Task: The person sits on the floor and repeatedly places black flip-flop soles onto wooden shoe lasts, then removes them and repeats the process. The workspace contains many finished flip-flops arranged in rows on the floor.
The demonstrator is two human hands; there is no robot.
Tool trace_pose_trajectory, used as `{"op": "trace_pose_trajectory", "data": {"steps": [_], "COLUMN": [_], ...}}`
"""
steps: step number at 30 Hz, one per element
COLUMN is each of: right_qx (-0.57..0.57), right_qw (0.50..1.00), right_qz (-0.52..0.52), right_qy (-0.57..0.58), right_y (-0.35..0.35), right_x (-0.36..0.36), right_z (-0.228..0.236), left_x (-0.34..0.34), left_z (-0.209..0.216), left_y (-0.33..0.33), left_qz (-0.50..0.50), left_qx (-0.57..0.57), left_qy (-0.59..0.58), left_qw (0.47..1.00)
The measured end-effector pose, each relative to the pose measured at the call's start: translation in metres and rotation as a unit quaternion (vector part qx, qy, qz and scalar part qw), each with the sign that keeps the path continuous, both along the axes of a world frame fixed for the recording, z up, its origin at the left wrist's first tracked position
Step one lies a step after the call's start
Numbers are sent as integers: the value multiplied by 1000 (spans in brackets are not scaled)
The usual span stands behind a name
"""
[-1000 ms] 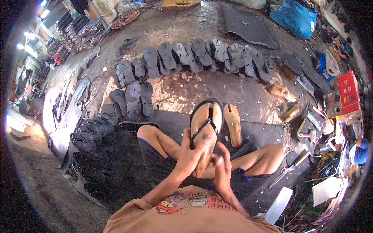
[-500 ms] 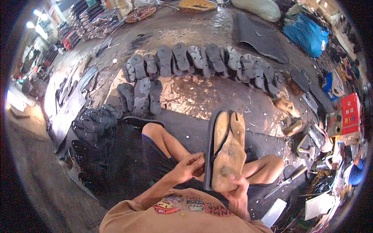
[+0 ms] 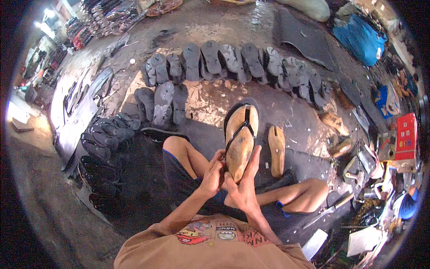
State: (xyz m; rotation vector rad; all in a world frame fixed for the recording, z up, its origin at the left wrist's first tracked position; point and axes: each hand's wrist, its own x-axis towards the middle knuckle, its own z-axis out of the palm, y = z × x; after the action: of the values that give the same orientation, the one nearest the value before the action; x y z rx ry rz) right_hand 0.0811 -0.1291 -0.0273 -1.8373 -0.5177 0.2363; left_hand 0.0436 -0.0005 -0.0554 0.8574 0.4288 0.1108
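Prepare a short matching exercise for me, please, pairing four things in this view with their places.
Things:
1. Strapped wooden last
2. Bare wooden last
3. Blue sack
4. Grey soles

Places:
A. Upper right of the view
B. In a curved row beyond the hands
C. Held by the left hand and right hand
D. Lying just right of the held last

Pairs: 1-C, 2-D, 3-A, 4-B

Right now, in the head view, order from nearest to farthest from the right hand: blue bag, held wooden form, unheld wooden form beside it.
1. Held wooden form, touching the right hand.
2. Unheld wooden form, just ahead, rightward.
3. Blue bag, far off, upper right.
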Motion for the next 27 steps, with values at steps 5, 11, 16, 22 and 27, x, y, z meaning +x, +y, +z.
{"op": "trace_pose_trajectory", "data": {"steps": [5,11,16,22,27], "right_qx": [201,-198,30,-126,59], "right_qw": [933,980,999,969,948], "right_qz": [69,-33,-16,190,220], "right_qy": [291,1,23,96,224], "right_y": [-22,-33,-9,47,170], "right_x": [-55,56,110,131,107], "right_z": [5,-70,1,-19,-65], "left_x": [24,8,-23,-104,-181], "left_z": [-7,54,50,24,22], "left_y": [122,132,117,128,175], "left_qz": [94,39,-79,-86,288], "left_qx": [576,645,622,401,357], "left_qy": [166,92,-17,75,215], "left_qw": [794,758,779,909,862]}}
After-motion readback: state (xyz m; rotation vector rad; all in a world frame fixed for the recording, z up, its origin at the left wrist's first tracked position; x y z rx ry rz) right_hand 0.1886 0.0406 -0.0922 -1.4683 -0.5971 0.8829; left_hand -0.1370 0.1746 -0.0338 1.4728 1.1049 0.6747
